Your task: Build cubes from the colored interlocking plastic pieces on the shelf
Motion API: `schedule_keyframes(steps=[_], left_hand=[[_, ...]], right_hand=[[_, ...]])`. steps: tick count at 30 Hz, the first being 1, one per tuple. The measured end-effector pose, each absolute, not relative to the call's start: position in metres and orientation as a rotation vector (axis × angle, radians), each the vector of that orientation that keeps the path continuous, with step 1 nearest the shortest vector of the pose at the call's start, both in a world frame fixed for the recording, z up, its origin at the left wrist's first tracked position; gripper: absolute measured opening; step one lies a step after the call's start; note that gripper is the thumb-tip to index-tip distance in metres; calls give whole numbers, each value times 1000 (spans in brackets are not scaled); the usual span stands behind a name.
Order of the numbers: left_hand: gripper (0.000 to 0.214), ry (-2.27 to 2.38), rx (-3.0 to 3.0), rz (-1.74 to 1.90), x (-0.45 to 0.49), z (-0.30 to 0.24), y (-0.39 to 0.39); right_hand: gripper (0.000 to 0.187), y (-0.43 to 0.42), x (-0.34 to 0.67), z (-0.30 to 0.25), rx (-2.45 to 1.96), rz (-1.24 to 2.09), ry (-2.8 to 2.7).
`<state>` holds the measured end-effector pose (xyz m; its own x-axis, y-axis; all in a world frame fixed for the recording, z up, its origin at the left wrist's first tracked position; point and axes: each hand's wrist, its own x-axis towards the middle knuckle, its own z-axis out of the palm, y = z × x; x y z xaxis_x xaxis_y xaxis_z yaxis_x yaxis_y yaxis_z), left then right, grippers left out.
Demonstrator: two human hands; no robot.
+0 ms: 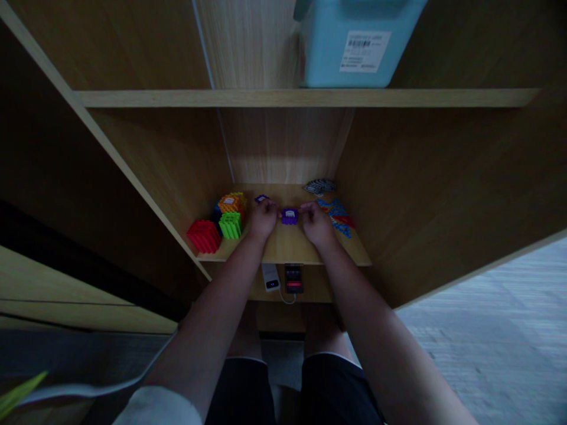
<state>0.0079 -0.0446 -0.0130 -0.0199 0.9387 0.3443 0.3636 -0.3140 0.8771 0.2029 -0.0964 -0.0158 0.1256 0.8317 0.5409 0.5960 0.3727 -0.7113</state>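
The scene is dim, and much of the detail on the wooden shelf point(283, 248) is small and hard to read. The left hand point(263, 219) and the right hand point(317, 223) reach in side by side, their fingers curled toward a small purple block point(289, 216) that sits between them near the middle of the shelf; both hands seem to touch it at its sides, but how firmly either grips it cannot be told, since the fingertips are turned away and hidden behind the knuckles. A second purple piece point(261, 199) peeks out just beyond the left hand, partly covered by it. To the left stand a red ridged block point(204, 236), a green ridged block point(231, 225) and, behind them, an orange block point(230, 204) with other colours (yellow, perhaps blue) half hidden behind it. To the right lies a loose spread of blue and red pieces point(337, 216), partly masked by the right hand, and farther back a grey patterned piece point(319, 186) too blurred to identify. On the upper shelf a light blue bin point(354, 44) with a white label is cut off by the top edge, its contents out of sight. Below the shelf edge hang a white device point(270, 277) and a dark device point(293, 278) with a red glow.
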Motion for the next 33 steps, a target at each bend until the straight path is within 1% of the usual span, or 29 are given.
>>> schedule_keyframes(steps=[17, 22, 25, 29, 33], left_hand=[[20, 1442, 1692, 1267, 9, 0, -54], [22, 1517, 1873, 1353, 8, -2, -55], [31, 1624, 2022, 1337, 8, -6, -54], [49, 1817, 2103, 1081, 12, -9, -53], [61, 1822, 2132, 968, 17, -9, -52]], right_hand=[[26, -98, 203, -15, -1377, 276, -1560], [27, -97, 204, -14, -1383, 258, -1548], [27, -98, 205, -14, -1386, 228, -1510], [26, -99, 205, -13, -1390, 206, -1480], [26, -98, 205, -14, -1382, 195, -1465]])
